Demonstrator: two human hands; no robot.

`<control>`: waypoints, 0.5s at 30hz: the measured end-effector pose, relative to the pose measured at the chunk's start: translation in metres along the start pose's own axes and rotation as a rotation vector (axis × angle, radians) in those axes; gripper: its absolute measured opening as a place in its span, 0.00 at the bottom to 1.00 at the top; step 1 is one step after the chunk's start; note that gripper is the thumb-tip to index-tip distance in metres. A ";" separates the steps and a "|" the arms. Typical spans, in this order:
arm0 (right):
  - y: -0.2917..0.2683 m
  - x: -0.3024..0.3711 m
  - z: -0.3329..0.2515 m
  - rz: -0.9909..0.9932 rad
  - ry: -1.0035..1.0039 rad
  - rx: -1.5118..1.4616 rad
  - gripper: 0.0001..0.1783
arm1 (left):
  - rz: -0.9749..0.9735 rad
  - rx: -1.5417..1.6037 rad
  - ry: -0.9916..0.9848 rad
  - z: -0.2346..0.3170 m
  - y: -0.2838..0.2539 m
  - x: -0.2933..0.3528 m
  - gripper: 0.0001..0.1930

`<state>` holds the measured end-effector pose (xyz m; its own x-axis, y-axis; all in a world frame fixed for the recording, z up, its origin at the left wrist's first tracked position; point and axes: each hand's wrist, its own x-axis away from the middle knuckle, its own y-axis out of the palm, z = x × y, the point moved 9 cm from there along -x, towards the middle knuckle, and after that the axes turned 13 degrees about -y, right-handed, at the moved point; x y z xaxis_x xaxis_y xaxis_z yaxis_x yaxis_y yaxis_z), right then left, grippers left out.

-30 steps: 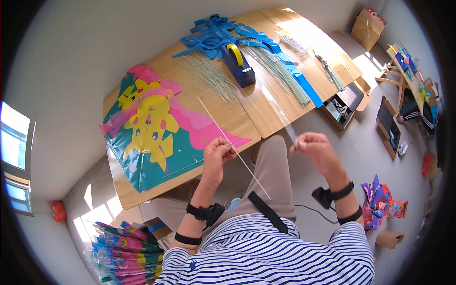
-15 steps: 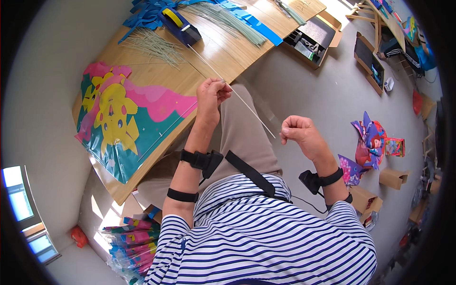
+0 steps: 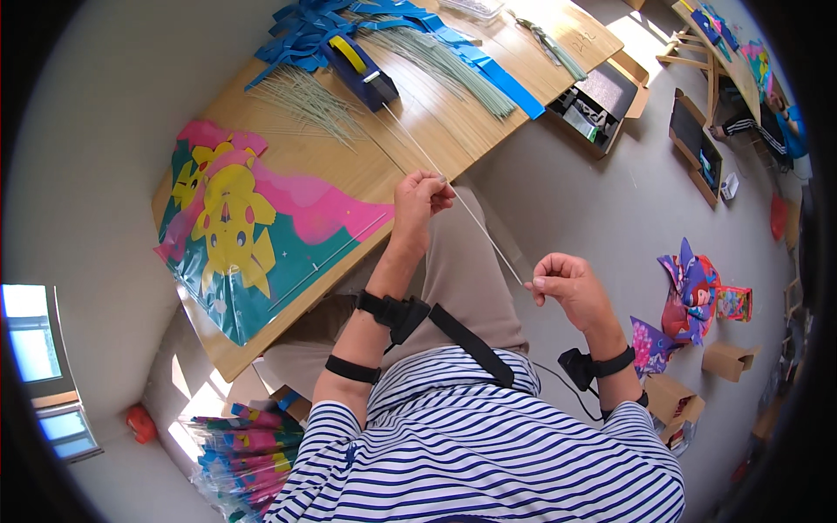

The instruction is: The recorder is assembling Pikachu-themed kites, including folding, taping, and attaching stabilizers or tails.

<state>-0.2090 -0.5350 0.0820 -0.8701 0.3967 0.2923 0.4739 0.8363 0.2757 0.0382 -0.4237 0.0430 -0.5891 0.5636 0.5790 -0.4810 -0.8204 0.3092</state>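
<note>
My left hand (image 3: 425,196) pinches a thin pale rod (image 3: 484,231) around its middle, past the table's near edge. One end of the rod points up toward a dark blue tape dispenser (image 3: 377,90) with a yellow core. The other end slopes down to my right hand (image 3: 568,288), whose closed thumb and fingers meet its tip. Left of my left hand, a printed plastic kite sheet (image 3: 301,253) in green and pink, with yellow cartoon figures, lies flat on the wooden table (image 3: 222,344). Another thin rod (image 3: 323,268) rests along its near edge.
Bundles of thin rods (image 3: 309,100) and blue strips (image 3: 305,35) cover the table's far part, with pliers (image 3: 540,42) farther right. Open boxes (image 3: 602,96) and colourful printed items (image 3: 693,292) are on the floor at right. Packed printed sheets (image 3: 244,453) stand at lower left.
My right hand has closed the small gap to the rod's lower end, and its fingertips now meet it. The left hand keeps its pinch. The whole view has shifted slightly.
</note>
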 end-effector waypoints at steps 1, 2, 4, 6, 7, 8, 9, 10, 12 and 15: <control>0.000 0.000 0.000 -0.003 -0.002 -0.006 0.03 | 0.003 0.000 0.003 0.000 -0.001 -0.001 0.02; 0.001 -0.001 0.000 -0.007 -0.004 -0.013 0.04 | 0.007 0.000 0.006 0.001 -0.002 -0.002 0.02; -0.001 -0.002 0.002 0.007 0.010 -0.016 0.05 | 0.001 -0.007 0.010 0.002 -0.002 -0.003 0.01; -0.003 -0.002 0.004 0.014 0.017 -0.016 0.05 | 0.003 -0.007 0.006 0.003 -0.004 -0.002 0.01; -0.003 -0.003 0.005 0.017 0.021 -0.016 0.05 | 0.004 -0.006 0.004 0.005 -0.006 -0.001 0.01; -0.003 -0.003 0.004 0.025 0.028 -0.005 0.06 | 0.011 -0.020 -0.007 0.005 -0.015 -0.006 0.02; -0.003 -0.004 0.003 0.022 0.022 -0.005 0.06 | 0.057 -0.020 0.006 0.012 -0.029 -0.008 0.02; -0.005 -0.004 0.004 0.017 0.017 -0.011 0.06 | 0.107 -0.023 0.019 0.020 -0.045 -0.011 0.02; -0.005 -0.006 0.006 0.003 0.026 -0.018 0.06 | 0.209 -0.023 0.063 0.039 -0.090 -0.021 0.03; -0.006 -0.007 0.006 -0.017 0.027 -0.014 0.06 | 0.345 -0.050 0.101 0.072 -0.153 -0.039 0.03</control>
<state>-0.2069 -0.5403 0.0724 -0.8740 0.3723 0.3121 0.4614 0.8374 0.2931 0.1816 -0.3277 0.0275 -0.7821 0.2629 0.5649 -0.2722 -0.9597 0.0697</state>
